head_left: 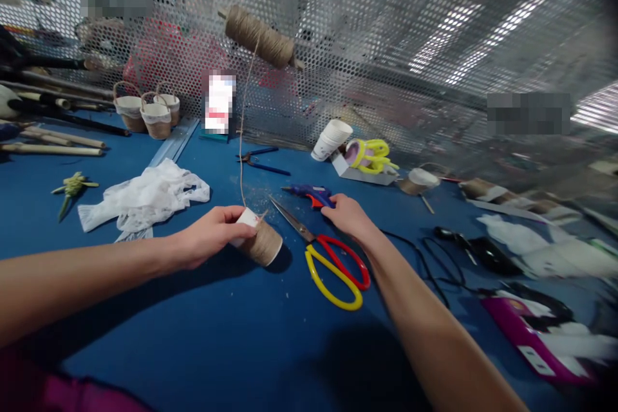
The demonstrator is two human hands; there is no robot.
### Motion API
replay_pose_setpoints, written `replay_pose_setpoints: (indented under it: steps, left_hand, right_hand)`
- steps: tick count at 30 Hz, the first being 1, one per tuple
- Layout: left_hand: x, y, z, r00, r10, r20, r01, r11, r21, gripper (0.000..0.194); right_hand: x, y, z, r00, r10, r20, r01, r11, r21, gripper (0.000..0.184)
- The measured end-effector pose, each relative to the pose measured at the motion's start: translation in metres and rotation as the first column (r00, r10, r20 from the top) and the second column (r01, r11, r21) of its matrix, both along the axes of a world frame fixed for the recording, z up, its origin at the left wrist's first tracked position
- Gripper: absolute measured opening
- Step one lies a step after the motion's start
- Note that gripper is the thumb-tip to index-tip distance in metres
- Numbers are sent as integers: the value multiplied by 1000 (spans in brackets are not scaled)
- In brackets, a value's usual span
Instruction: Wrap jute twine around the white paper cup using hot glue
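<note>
My left hand [217, 232] is closed on a small paper cup [261, 242] lying on its side, partly wrapped in brown twine, with a white part bare under my fingers. From the cup a strand of twine [241, 141] runs up to a spool [259, 37] on a rod against the mesh. My right hand [345, 214] grips the handle of a blue glue gun [309, 191] on the table, its nozzle pointing left. Between my hands lie scissors [309, 238] with one red and one yellow handle loop, touched by neither hand.
White lace [149, 196] and a green bow-like piece [72, 190] lie left. Behind stand twine-wrapped baskets [157, 119], blue pliers [263, 161], stacked paper cups [332, 140] and yellow fuzzy stems [374, 156]. A black cord [429, 264] and a magenta package [526, 338] are on the right.
</note>
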State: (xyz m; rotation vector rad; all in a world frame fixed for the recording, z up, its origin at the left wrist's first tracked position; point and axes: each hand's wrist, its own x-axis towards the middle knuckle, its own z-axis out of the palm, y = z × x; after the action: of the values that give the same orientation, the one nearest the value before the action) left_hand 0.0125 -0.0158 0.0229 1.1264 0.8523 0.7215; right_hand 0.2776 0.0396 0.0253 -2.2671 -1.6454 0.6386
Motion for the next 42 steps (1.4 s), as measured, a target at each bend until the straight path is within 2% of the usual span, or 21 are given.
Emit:
replay_pose_setpoints:
  steps: [2,5,8,9,12,15,19,22,24,29,33,38,42]
  left_hand:
    - [-2,0,-3,998,47,51,-45,998,-47,17]
    - [-6,-4,-10,988,99,118,-92,994,-62,17]
    - [-8,-9,-16,992,52,112,-52,999,-3,18]
    - [-8,-10,-17,995,21,95,-23,1000,19,19]
    - [-9,-13,-17,997,-55,53,53,998,45,22]
    - [-10,-14,-15,996,-77,45,75,996,53,22]
    - [-9,-14,-15,995,-87,55,84,995,60,22]
    - [-8,-15,-15,992,-103,67,101,994,35,22]
    - [-8,-16,-15,992,-110,70,108,994,29,22]
    - [-9,-17,-14,990,-136,25,135,989,53,23]
    - [-10,-17,-14,990,-140,5,140,988,71,22]
    - [-11,-16,-15,990,-135,40,132,989,69,21]
    - [-12,-13,-18,998,-59,16,57,993,108,21]
  right_hand:
    - [-4,-8,5,995,-1,-100,4,999,37,29]
    - [-14,-30,19,959,65,-277,-48,996,70,24]
    - [-25,-57,36,896,143,-421,-132,990,56,21]
    - [-28,-65,40,850,166,-499,-174,984,30,23]
    - [-33,-84,50,771,237,-591,-282,959,16,25]
    - [-32,-93,53,761,301,-574,-349,937,28,24]
    - [-30,-94,52,857,297,-421,-340,940,-30,26]
    - [-33,-93,50,883,276,-379,-318,946,-53,31]
    - [-37,-93,48,880,278,-385,-315,948,-34,33]
    - [-50,-95,42,833,262,-487,-298,955,4,23]
    - [-55,-95,36,795,264,-546,-296,955,32,26]
    - [-52,-96,37,808,275,-521,-278,958,74,25]
    - [-48,-99,44,852,268,-449,-252,963,96,24]
